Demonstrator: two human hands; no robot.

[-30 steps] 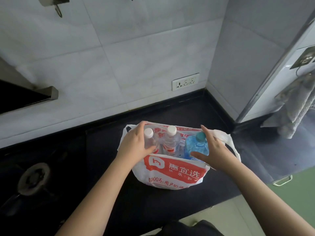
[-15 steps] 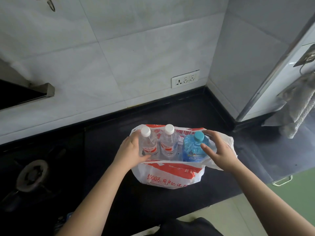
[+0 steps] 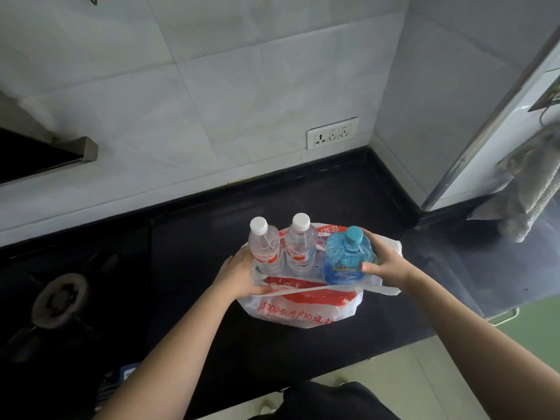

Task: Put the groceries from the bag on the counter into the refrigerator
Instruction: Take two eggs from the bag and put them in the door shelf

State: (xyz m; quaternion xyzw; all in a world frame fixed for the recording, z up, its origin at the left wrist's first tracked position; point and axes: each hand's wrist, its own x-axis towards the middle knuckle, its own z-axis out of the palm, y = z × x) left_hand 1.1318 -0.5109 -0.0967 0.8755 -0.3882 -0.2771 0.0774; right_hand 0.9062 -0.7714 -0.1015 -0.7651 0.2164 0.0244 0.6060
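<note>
On the dark bench (image 3: 212, 244), far left, sits a gas burner (image 3: 59, 298), with the corner of a range hood (image 3: 81, 148) jutting from the tiled wall above it. Right of that, the left hand (image 3: 239, 275) grips the white-and-red plastic bag (image 3: 303, 307) at its left rim, fingers curled into the plastic beside the first of two clear bottles (image 3: 265, 247) with white caps; the second (image 3: 300, 242) stands touching it. Next, the blue bottle (image 3: 344, 259) stands in the bag's right side, and the right hand (image 3: 386, 262) grasps it, thumb in front, fingers wrapped behind. A wall socket (image 3: 331, 133) sits above. Far right, a grey towel (image 3: 527, 189) hangs.
</note>
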